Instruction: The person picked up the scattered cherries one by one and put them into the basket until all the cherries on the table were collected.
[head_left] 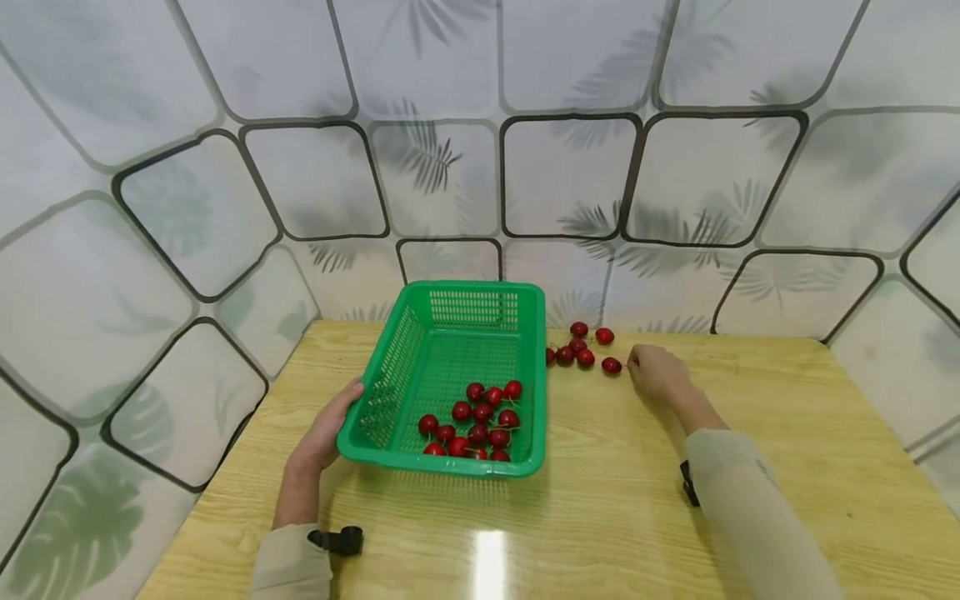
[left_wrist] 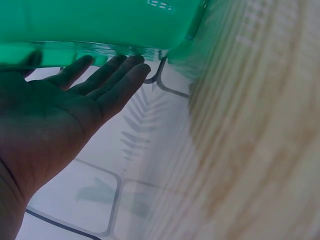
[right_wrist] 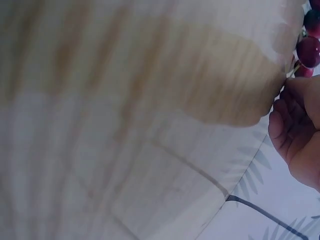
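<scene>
Nearest, on the wood-grained table (head_left: 600,517), the left hand (head_left: 328,427) rests against the left side of a green plastic basket (head_left: 442,464), near its front corner, the fingers extended and lying along the wall rather than curled round it. The basket, thin-walled and perforated, is probably light and slightly flexible; the rim offers the surest hold. Toward its near end lie the gathered cherries (head_left: 482,412), glossy and presumably smooth, firm-skinned yet easily bruised, and apt to roll. Farther off, to the right of the basket, the right hand (head_left: 662,375) has its fingers together, apparently pinching the stem (right_wrist: 295,69) of a single cherry (head_left: 611,366). The stem makes a natural handle, sparing the flesh, though a sharp tug might detach it. Just beyond, beside the basket, lie the loose cherries (head_left: 585,358), before the patterned wall (head_left: 570,179).
</scene>
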